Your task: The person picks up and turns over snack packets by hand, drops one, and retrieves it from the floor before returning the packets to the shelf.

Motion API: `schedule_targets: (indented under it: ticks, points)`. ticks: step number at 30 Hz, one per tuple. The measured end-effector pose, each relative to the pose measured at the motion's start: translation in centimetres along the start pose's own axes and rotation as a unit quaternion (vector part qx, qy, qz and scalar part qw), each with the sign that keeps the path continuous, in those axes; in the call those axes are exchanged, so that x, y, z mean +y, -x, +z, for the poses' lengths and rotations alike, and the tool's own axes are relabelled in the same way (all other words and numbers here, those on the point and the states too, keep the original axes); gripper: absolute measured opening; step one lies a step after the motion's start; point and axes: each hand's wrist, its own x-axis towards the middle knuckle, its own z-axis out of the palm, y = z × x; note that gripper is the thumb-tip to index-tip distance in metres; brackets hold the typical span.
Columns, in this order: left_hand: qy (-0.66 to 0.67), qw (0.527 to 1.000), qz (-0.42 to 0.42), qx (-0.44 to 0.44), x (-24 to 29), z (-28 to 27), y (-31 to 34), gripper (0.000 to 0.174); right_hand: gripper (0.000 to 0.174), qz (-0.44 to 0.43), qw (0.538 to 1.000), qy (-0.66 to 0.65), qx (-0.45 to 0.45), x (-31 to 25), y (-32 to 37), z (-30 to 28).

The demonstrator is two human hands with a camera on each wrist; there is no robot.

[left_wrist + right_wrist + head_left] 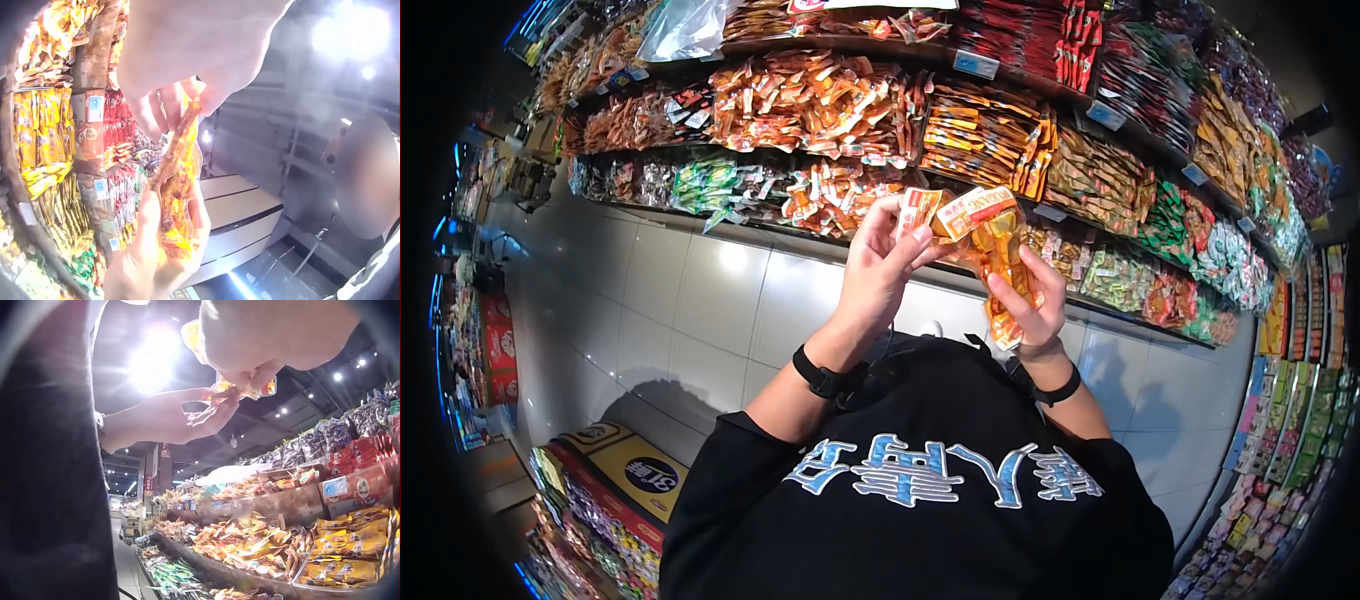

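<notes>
In the head view both hands are raised in front of the chest, close together. My left hand [872,268] pinches a small snack packet [917,212], white and orange, between thumb and fingers. Orange, clear-fronted snack packets [1000,262] are gripped by my right hand [1040,310], thumb on the near side. One packet's printed white top lies beside the left hand's packet. From the left wrist, the orange packet [178,194] stands upright in the right hand [147,256]. The right wrist view shows the left hand [181,415] reaching to the packets, partly hidden behind the right hand [269,337].
Tiered shelves hold heaps of orange packets [810,100], yellow packets [980,140] and red packets [1030,45]. Price tags [976,65] line the shelf edges. A display stand [635,470] is behind on the left, on the tiled floor [700,290].
</notes>
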Motion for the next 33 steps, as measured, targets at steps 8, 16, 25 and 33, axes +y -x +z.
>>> schedule_targets:
  ticks: [8, 16, 25, 33]
  points:
    - [0.012, 0.999, 0.022, -0.039, -1.3, 3.7, 1.9, 0.034, 0.044, -0.004, 0.998, -0.066, -0.007, 0.2, 1.6, -2.8]
    - [-0.006, 0.998, 0.051, 0.024, -0.8, 3.5, 2.8, 0.036, 0.042, -0.046, 0.991, -0.109, -0.067, -0.2, 1.2, -2.7]
    - [0.045, 0.997, 0.055, 0.008, -0.6, 3.0, 2.6, 0.048, 0.045, -0.046, 0.988, -0.113, -0.094, -0.9, -0.8, -1.1]
    - [0.029, 0.998, 0.049, 0.004, -0.2, 2.9, 2.7, 0.057, 0.052, -0.054, 0.983, -0.126, -0.126, -1.6, -2.0, -1.1]
